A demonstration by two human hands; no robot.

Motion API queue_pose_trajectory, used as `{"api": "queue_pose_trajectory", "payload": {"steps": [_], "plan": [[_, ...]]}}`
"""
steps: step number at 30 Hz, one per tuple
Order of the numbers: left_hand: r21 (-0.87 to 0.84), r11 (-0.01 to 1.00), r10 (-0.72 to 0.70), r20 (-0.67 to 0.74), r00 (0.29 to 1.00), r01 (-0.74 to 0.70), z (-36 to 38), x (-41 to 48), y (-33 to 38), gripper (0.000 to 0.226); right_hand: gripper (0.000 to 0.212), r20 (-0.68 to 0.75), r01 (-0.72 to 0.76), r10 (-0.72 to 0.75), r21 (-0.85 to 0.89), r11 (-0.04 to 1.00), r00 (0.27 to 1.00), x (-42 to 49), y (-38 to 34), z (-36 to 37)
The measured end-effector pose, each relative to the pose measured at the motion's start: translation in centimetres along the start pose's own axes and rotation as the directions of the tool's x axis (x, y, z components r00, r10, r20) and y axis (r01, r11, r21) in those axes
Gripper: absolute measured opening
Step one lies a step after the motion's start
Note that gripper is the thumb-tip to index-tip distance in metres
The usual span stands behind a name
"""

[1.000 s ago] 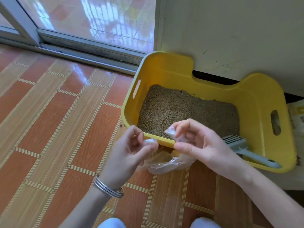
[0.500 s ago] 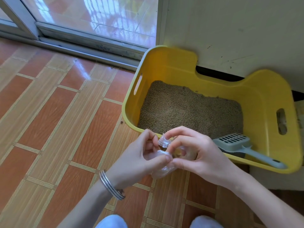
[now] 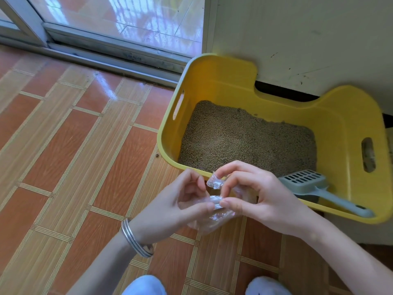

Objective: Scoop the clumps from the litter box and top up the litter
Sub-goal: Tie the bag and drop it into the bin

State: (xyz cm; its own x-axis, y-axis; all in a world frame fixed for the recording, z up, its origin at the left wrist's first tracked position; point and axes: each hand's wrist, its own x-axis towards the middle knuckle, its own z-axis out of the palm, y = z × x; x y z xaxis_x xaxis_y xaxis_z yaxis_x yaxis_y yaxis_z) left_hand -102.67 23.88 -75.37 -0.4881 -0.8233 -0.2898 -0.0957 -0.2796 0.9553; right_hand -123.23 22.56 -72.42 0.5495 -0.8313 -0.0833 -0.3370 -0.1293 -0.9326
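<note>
A yellow litter box [image 3: 217, 77] stands on the floor against the wall, holding brown granular litter [image 3: 240, 137]. A grey slotted scoop [image 3: 319, 188] rests inside at the front right, its handle lying over the near rim. Just in front of the box's near edge, my left hand [image 3: 176, 207] and my right hand [image 3: 261, 196] are close together. Both pinch a small clear plastic bag [image 3: 212, 216]. The right fingers hold a twisted end of it upward, and the rest of the bag hangs crumpled below the fingers.
The floor is orange and wood-patterned tile [image 3: 74, 156]. A sliding glass door with a metal track [image 3: 110, 52] runs along the back left. A pale wall [image 3: 308, 35] rises behind the box. Two light blue slipper toes [image 3: 144, 286] show at the bottom edge.
My hands came together from about a hand's width apart. The bag, which hung loose between them, is now bunched up and twisted in my fingers.
</note>
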Motion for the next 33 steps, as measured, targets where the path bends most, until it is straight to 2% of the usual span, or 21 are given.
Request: {"api": "queue_pose_trajectory", "payload": {"steps": [3,6,15,19,24,26,30,33], "plan": [[-0.087,0.996,0.002,-0.050,0.999,-0.007,0.0,0.0,0.0,0.039,0.008,0.035,0.028,-0.027,-0.031,0.999,0.999,-0.2,0.0,-0.2],[-0.070,0.997,0.015,-0.139,0.990,-0.025,0.5,0.3,-0.2,0.041,0.007,0.060,0.059,-0.056,-0.042,0.997,0.997,-0.3,-0.1,0.0],[-0.057,0.996,0.057,-0.181,0.982,-0.069,1.9,0.5,-1.1,0.037,0.008,0.128,0.112,-0.097,-0.116,0.987,0.987,-0.5,-0.3,0.1],[-0.038,0.995,0.084,-0.234,0.969,-0.095,2.3,0.2,-0.9,0.026,0.008,0.110,0.111,-0.097,-0.134,0.985,0.989,-0.6,-0.3,0.2],[0.049,0.991,0.131,-0.207,0.970,-0.123,2.1,-0.2,-0.6,0.025,0.011,-0.064,-0.047,0.050,0.051,0.998,0.997,-0.8,-0.3,0.5],[0.073,0.984,0.173,-0.182,0.968,-0.163,1.8,-0.4,-0.5,0.019,0.014,-0.046,-0.082,0.086,0.091,0.992,0.995,-0.8,-0.5,0.6],[0.069,0.958,0.285,-0.152,0.946,-0.278,1.8,-0.8,-0.4,0.011,0.031,0.028,-0.180,0.182,0.343,0.922,0.983,-0.8,-0.5,0.5],[0.179,0.897,0.431,-0.146,0.890,-0.405,1.9,-0.8,-0.6,0.013,0.023,0.063,-0.258,0.262,0.492,0.831,0.963,-0.8,-0.8,0.7]]}}
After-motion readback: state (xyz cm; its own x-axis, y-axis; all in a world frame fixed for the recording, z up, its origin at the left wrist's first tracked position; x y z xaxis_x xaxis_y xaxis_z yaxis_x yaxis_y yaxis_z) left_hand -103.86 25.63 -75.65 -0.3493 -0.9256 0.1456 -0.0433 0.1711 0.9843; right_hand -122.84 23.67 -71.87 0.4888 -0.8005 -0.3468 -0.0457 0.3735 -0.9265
